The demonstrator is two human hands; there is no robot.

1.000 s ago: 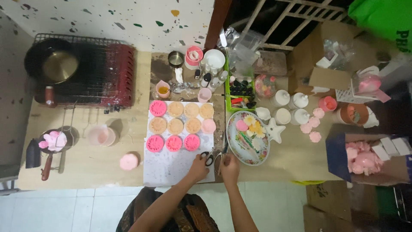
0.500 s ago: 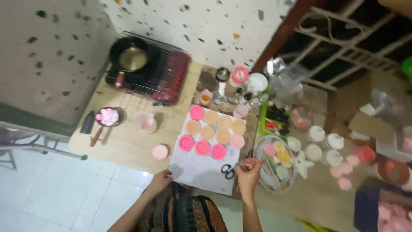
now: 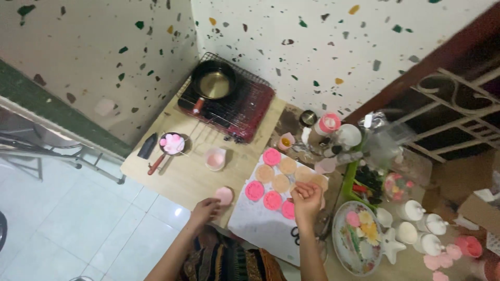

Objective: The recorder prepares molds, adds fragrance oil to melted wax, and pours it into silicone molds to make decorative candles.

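The left hand (image 3: pixel 207 209) rests at the near edge of the tabletop (image 3: pixel 172 179), its fingers touching or just short of a small pale pink round piece (image 3: pixel 224 195) that sits there beside the white paper sheet (image 3: pixel 258 224); whether the grip has actually closed on it cannot be told from this distance. The right hand (image 3: pixel 307 198) is bunched, fingertips drawn together, over the far-right part of the sheet among the round moulds (image 3: pixel 272 182); it seems pinched on something small, yet what it holds is hidden.

The moulds lie in rows on the sheet: bright pink ones towards the near side, tan-filled ones behind. They look like soft, flexible cups, light, likely to buckle if squeezed, so lifting by the rim with the base supported seems safest. The pale pink piece looks solid and smooth, possibly slippery and easily dented; its sides offer the best hold.

Black-handled scissors (image 3: pixel 295 235) lie at the sheet's near edge, close to a flowered plate (image 3: pixel 345 251) at the right.
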